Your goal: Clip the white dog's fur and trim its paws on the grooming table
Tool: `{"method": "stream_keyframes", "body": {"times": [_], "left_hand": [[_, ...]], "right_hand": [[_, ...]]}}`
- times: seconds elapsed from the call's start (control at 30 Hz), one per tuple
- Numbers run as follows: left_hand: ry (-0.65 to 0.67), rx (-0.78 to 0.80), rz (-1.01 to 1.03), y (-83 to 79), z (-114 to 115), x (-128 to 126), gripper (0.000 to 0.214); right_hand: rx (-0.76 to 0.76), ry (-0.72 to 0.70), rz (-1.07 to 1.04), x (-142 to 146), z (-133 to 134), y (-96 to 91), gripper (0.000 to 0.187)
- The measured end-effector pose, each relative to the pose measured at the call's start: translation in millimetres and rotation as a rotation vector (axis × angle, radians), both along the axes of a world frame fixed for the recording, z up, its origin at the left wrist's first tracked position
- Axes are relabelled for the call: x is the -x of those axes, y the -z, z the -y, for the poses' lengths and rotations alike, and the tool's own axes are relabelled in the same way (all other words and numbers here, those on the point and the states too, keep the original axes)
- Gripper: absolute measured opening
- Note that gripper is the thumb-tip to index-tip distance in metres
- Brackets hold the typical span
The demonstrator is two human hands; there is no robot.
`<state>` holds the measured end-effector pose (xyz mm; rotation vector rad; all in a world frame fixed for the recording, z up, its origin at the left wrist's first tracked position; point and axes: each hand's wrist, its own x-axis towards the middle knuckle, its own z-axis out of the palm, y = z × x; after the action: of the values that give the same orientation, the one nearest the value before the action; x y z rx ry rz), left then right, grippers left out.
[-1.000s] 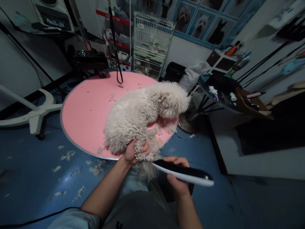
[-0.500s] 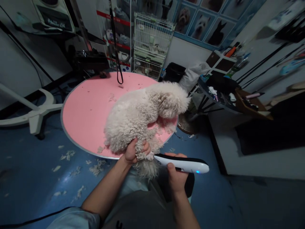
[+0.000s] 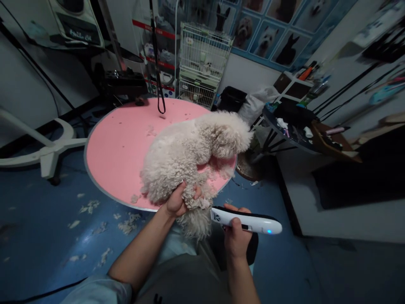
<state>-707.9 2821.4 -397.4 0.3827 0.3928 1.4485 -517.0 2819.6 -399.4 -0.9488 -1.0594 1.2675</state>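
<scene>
A curly white dog (image 3: 177, 156) lies on a round pink grooming table (image 3: 110, 139), its head toward the right. My left hand (image 3: 179, 202) is closed around one of its legs at the table's near edge; the curly fur partly hides my fingers. In my right hand (image 3: 237, 236) is a white hair clipper (image 3: 249, 220) with a black back and a lit blue light. The clipper's blade end points left, close beside the held leg. A tuft of long fur (image 3: 198, 223) hangs down below that leg, over my lap.
A black loop leash (image 3: 160, 93) hangs above the table's back. Wire cages (image 3: 202, 63) stand behind it. At the right, a small dark table (image 3: 292, 131) carries grooming items. Cut fur (image 3: 128, 223) litters the blue floor, and a white stand base (image 3: 49, 147) stands at left.
The clipper has moved slightly right and away from the leg, turning so that its printed face shows. My left hand keeps hold of the leg. The view has shifted a little.
</scene>
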Motion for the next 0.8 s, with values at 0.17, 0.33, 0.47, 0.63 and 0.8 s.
{"method": "stream_keyframes", "body": {"times": [0.17, 0.33, 0.47, 0.63, 0.8], "left_hand": [[-0.005, 0.022, 0.014, 3.0, -3, 2, 0.042], [-0.046, 0.084, 0.041, -3.7, -4, 1, 0.039], [-0.068, 0.077, 0.049, -6.1, -5, 0, 0.039], [-0.061, 0.012, 0.057, -2.7, -2, 6, 0.034], [-0.096, 0.013, 0.113, -8.6, -2, 6, 0.024]], "right_hand": [[-0.087, 0.024, 0.073, 5, 8, -6.5, 0.038], [-0.276, -0.006, 0.150, 15, 13, -6.8, 0.041], [-0.285, -0.002, 0.124, 17, 11, -4.4, 0.040], [-0.056, -0.138, -0.039, 16, 5, -2.3, 0.040], [0.264, -0.175, -0.236, 5, -1, -7.3, 0.043]]}}
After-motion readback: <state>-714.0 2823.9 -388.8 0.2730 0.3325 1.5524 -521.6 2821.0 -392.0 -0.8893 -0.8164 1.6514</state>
